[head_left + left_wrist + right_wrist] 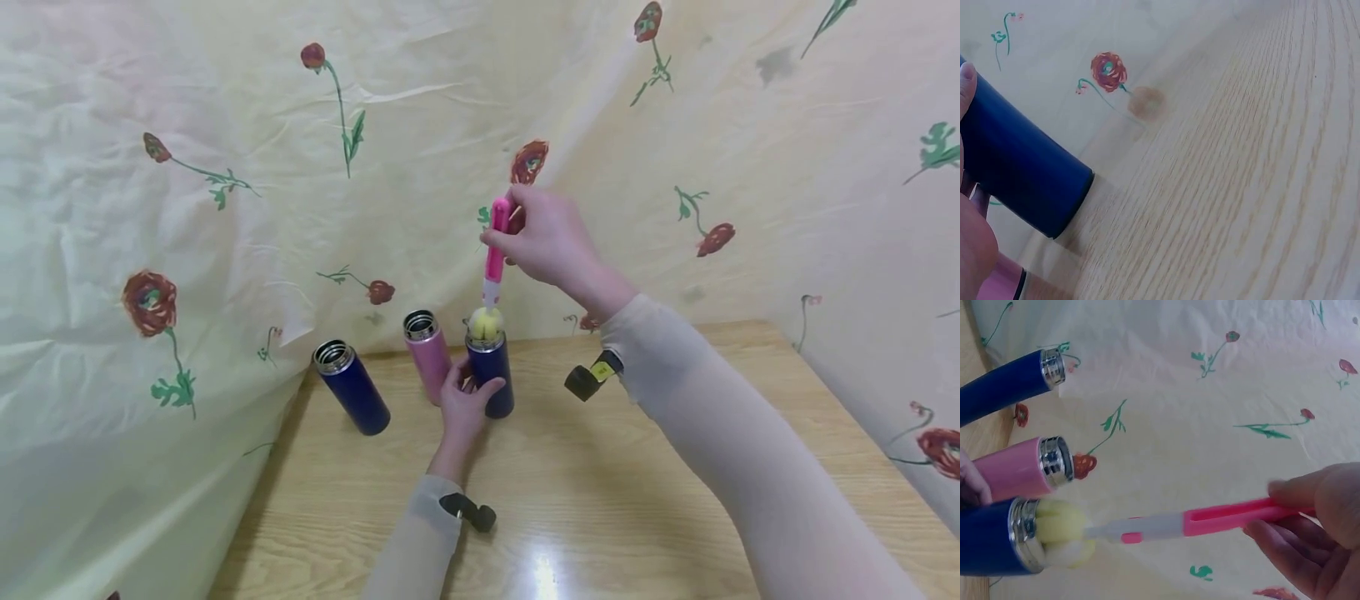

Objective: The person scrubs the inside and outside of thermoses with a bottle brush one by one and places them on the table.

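We see the light wood-grain table [637, 483] meet the cream fabric curtain printed with red flowers [420, 167] along its back edge, just behind the bottles, while its left edge runs close to the outermost one; the widest stretch of wood lies to the right and toward us, below the raised right arm. From the left, we find a dark blue cylindrical bottle with a silver metal neck [356, 396], uncapped, near the back left corner, then an uncapped pink cylindrical bottle with a silver metal neck [431, 367], which crowds the left hand [462, 408]. That hand's fingers and thumb wrap the lower part of a second dark blue cylindrical bottle with a silver threaded neck [491, 383], just right of the pink one. Above it, the right hand [547, 233] pinches, between thumb and fingers, the bright pink handle of a slim bottle brush with a pale yellow sponge head [492, 268]. We see the brush nearly upright, its whitish neck marked with pink, its rounded, grooved sponge partly inside the second blue bottle's mouth and bulging above the shiny rim.
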Motion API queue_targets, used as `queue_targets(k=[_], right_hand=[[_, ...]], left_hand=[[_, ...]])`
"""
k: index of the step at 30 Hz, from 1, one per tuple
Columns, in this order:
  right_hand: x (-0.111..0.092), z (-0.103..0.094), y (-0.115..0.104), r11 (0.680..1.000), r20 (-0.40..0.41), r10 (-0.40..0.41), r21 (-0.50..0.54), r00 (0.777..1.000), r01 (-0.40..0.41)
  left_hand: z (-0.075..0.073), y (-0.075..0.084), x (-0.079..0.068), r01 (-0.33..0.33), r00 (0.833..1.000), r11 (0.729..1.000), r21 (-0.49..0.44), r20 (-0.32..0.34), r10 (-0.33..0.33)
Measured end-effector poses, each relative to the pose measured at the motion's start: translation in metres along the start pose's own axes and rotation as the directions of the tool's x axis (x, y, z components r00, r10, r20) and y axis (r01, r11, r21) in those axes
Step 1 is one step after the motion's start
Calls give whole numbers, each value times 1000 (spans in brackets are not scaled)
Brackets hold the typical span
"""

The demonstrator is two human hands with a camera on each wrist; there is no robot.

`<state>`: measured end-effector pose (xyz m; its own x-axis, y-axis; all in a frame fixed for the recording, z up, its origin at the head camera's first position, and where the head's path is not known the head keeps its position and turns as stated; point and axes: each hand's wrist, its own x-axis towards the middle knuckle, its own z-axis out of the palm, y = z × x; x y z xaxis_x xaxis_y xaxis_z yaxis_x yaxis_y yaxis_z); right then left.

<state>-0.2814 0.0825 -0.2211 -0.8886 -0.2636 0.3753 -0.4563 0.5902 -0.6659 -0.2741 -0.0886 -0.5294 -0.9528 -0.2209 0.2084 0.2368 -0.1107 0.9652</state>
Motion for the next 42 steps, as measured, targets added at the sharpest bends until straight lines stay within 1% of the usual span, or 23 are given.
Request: queue_targets(k=[4, 6, 8, 13, 17, 20, 23, 25, 28, 31, 34, 37, 39, 42], right_hand=[[3, 5, -4, 999, 98, -52, 13, 994, 51], [4, 8, -3, 998, 135, -59, 40, 989, 54], [5, 11, -1, 997, 150, -50, 65, 987, 40], [5, 15, 10, 995, 135, -23, 95, 991, 11], [5, 16, 15, 998, 124, -26, 63, 992, 18], [4, 22, 20, 1000, 112, -7, 24, 994, 5], [1, 36, 28, 1000, 123, 23, -12, 992, -21], [-2, 49, 37, 999, 151, 39, -43, 988, -33], [-7, 68, 53, 997, 171, 39, -72, 984, -27], [-11, 77, 64, 998, 136, 41, -55, 990, -34], [-14, 80, 70, 999, 93, 50, -13, 994, -49], [-16, 80, 72, 999, 88, 40, 11, 995, -42], [-18, 81, 73, 999, 89, 19, 25, 996, -22], [-23, 82, 75, 998, 93, -2, 60, 996, -4]], left_hand=[[0, 0, 1, -11, 1000, 1000, 8, 7, 11], [0, -1, 1, -17, 1000, 1000, 11, 6, 17], [0, 0, 1, -16, 1000, 1000, 17, 6, 16], [0, -2, 1, -1, 1000, 1000, 18, 7, 1], [-1, -3, 1, 6, 1000, 1000, 6, -6, -6], [-1, -4, 1, 3, 1000, 1000, 0, -5, -3], [-1, -6, 1, -1, 1000, 1000, -8, -1, 1], [-1, -7, 1, -5, 1000, 1000, -15, -4, 5], [0, -8, 1, -7, 1000, 1000, -22, -7, 7], [1, -9, 0, -2, 1000, 1000, -21, 8, 2], [2, -9, -1, 10, 1000, 1000, -25, 27, -9], [3, -7, -1, 27, 999, 999, -42, 32, -26], [2, -6, -2, 37, 999, 998, -47, 27, -36], [1, -4, -3, 39, 999, 999, -31, 18, -39]])
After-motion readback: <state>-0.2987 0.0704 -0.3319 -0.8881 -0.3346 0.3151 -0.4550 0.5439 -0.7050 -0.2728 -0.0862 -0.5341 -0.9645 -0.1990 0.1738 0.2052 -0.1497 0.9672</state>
